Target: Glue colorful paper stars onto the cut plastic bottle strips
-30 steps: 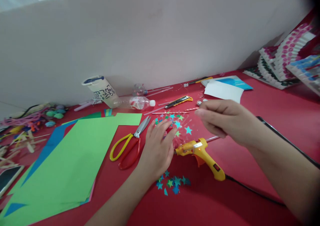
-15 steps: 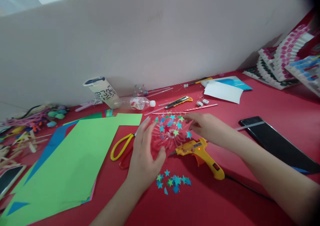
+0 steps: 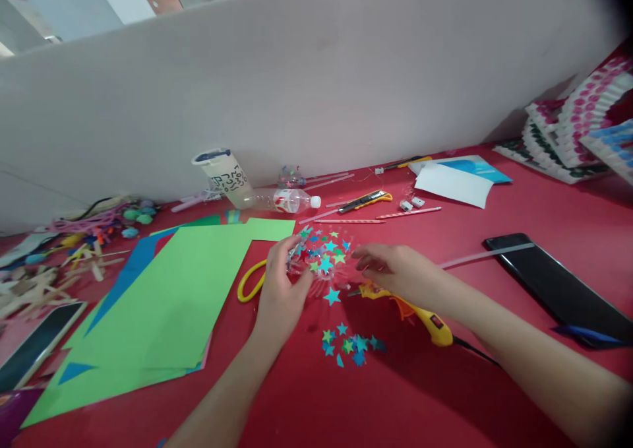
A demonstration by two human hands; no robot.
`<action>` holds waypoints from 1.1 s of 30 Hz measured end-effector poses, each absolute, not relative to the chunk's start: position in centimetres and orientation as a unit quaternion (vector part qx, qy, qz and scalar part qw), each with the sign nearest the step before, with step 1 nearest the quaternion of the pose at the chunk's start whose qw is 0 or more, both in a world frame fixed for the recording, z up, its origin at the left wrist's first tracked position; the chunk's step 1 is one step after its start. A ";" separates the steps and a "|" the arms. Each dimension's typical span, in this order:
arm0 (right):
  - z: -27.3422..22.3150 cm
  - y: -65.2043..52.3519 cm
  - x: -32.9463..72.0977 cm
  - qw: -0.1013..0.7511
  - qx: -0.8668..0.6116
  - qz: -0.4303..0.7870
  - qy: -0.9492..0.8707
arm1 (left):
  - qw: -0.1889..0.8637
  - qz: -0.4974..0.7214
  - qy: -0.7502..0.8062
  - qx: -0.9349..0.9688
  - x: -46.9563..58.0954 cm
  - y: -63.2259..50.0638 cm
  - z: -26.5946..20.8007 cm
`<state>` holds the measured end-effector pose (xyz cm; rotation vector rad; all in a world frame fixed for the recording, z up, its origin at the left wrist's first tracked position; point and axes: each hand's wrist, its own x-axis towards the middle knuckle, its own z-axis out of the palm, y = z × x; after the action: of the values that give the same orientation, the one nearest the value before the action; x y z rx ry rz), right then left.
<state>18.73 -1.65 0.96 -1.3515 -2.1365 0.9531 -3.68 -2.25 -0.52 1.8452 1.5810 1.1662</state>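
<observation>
A clear plastic flower-like piece with cut strips (image 3: 324,283), covered with small coloured stars, stands in the middle of the red table. My left hand (image 3: 284,286) grips its left side between thumb and fingers. My right hand (image 3: 390,270) hovers at its right, fingers loosely bent and apart, with nothing visible in them. Under that hand lies a yellow hot glue gun (image 3: 435,326), partly covered, its nozzle pointing at the plastic piece. Loose paper stars (image 3: 359,346) are heaped in front. Yellow-handled scissors or pliers (image 3: 246,283) are partly hidden behind my left hand.
Green paper sheets (image 3: 163,303) cover the left side. Behind are a plastic bottle (image 3: 291,200), a marked cup (image 3: 230,181), a utility knife (image 3: 366,200) and striped straws (image 3: 410,213). A black phone (image 3: 558,286) lies right; the glue gun's cord (image 3: 477,350) runs rightward.
My left hand has closed on the starred plastic piece, which now tilts and sits further left. My right hand has come lower, over the glue gun. The whole view has shifted slightly.
</observation>
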 end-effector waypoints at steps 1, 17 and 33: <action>1.0 -1.9 18.6 0.216 -0.484 0.345 -0.775 | 0.221 0.422 0.574 0.666 -4.0 -2.4 -0.6; 0.3 -5.3 22.1 0.113 -0.547 0.095 -0.824 | 0.126 0.440 0.532 0.712 -5.0 -4.6 0.7; -0.6 -6.4 22.5 0.161 -0.518 0.051 -0.839 | 0.018 0.462 0.459 0.758 -4.8 -8.0 0.8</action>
<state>22.49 -6.36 -0.61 -1.4791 -2.3951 0.1458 -4.77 -8.04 0.76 2.3560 1.4272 1.4362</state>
